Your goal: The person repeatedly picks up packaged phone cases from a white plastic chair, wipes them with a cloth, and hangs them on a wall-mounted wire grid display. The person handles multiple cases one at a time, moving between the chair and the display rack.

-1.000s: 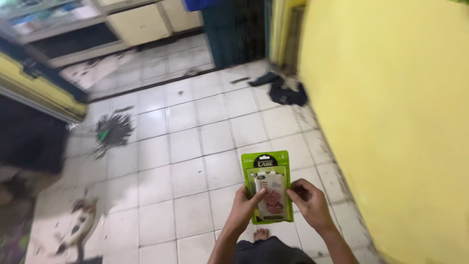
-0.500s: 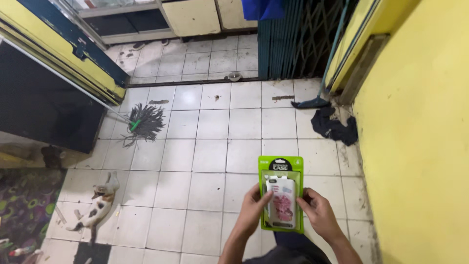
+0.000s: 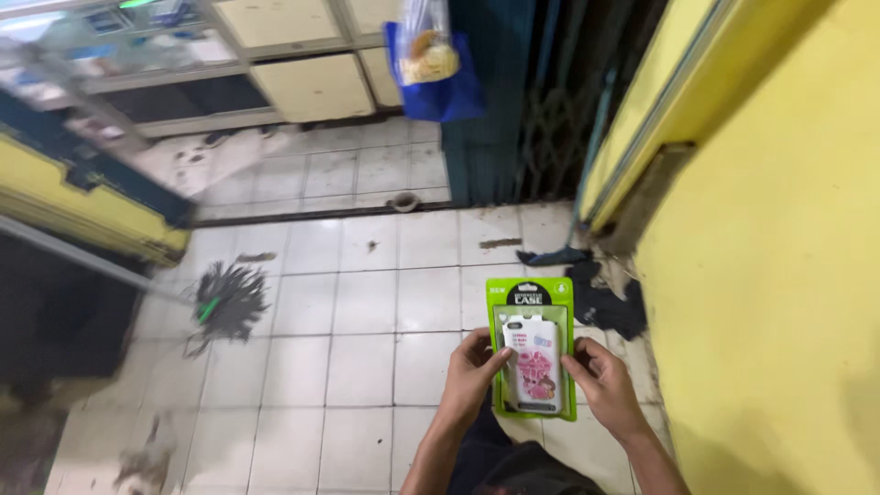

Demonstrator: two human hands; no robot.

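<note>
I hold a flat green retail package (image 3: 532, 348) upright in front of me, above the tiled floor. Inside its clear window sits a white phone case with a pink picture. My left hand (image 3: 474, 371) grips the package's left edge, thumb on the front. My right hand (image 3: 603, 383) grips the right edge the same way. Both forearms rise from the bottom of the view.
A yellow wall (image 3: 779, 275) runs along the right. Dark rags (image 3: 610, 302) lie at its foot. A black mop head (image 3: 229, 301) lies on the white tiles at left. A blue bag (image 3: 435, 78) hangs by a dark folding gate (image 3: 541, 119). Cream cabinets (image 3: 312, 87) stand at the back.
The view has tilted up and forward, bringing the hanging blue bag and the cabinets closer. Both hands keep the same hold on the green package.
</note>
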